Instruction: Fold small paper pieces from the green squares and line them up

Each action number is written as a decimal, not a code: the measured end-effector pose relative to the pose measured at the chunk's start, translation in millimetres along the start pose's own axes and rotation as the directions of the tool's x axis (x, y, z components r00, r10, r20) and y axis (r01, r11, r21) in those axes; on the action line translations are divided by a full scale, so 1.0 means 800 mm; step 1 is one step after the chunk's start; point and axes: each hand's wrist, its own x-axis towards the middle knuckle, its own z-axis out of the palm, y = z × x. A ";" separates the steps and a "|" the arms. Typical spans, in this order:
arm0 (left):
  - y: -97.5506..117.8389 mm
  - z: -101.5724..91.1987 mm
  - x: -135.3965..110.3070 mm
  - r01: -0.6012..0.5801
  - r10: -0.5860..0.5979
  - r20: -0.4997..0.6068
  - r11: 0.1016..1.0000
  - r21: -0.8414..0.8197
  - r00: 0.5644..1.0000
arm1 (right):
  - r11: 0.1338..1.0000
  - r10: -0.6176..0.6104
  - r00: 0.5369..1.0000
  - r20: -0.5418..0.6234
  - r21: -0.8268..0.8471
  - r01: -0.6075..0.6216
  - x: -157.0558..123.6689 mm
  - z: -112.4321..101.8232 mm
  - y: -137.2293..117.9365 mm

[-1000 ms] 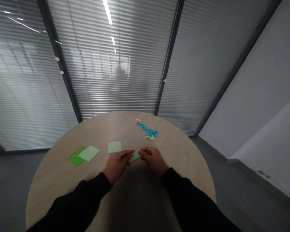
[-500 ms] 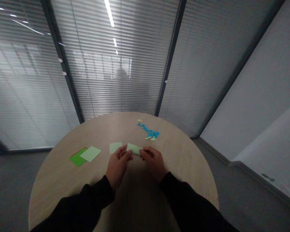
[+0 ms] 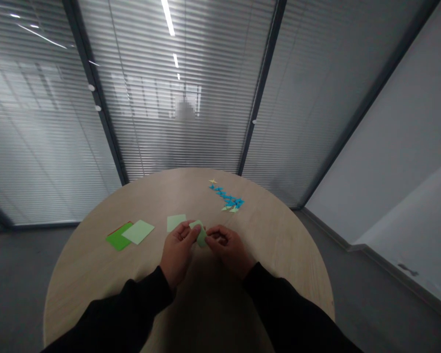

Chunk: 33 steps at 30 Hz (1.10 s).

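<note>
Both my hands meet over the middle of a round wooden table (image 3: 95,274). My left hand (image 3: 177,250) and my right hand (image 3: 228,247) pinch a small pale green paper (image 3: 200,234) between their fingertips, and the paper looks folded and narrow. Just beyond my left hand a pale green paper square (image 3: 176,222) lies flat on the table.
At the left lie a pale green sheet (image 3: 137,231) over a bright green sheet (image 3: 116,239). A row of small blue folded paper pieces (image 3: 228,198) with a yellow one (image 3: 213,181) runs along the far right. Glass walls with blinds stand behind the table.
The pale green paper was a wider strip held between both hands; now my hands are closer together and the paper is folded smaller.
</note>
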 end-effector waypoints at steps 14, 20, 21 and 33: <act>-0.001 0.000 -0.006 -0.076 0.025 0.144 0.928 0.365 0.989 | 0.997 -0.068 0.994 -0.086 0.020 0.070 0.002 -0.007 -0.005; -0.002 -0.005 -0.005 -0.073 0.034 0.114 0.931 0.358 0.993 | 0.999 0.001 0.995 -0.098 0.043 0.003 0.002 -0.008 -0.008; -0.003 -0.006 -0.004 -0.074 0.038 0.107 0.933 0.353 0.994 | 0.999 0.002 0.995 -0.101 0.041 0.003 0.002 -0.008 -0.008; -0.008 -0.008 0.001 -0.042 0.023 0.071 0.959 0.279 0.997 | 0.999 0.009 0.994 -0.112 0.049 -0.004 0.002 -0.004 -0.004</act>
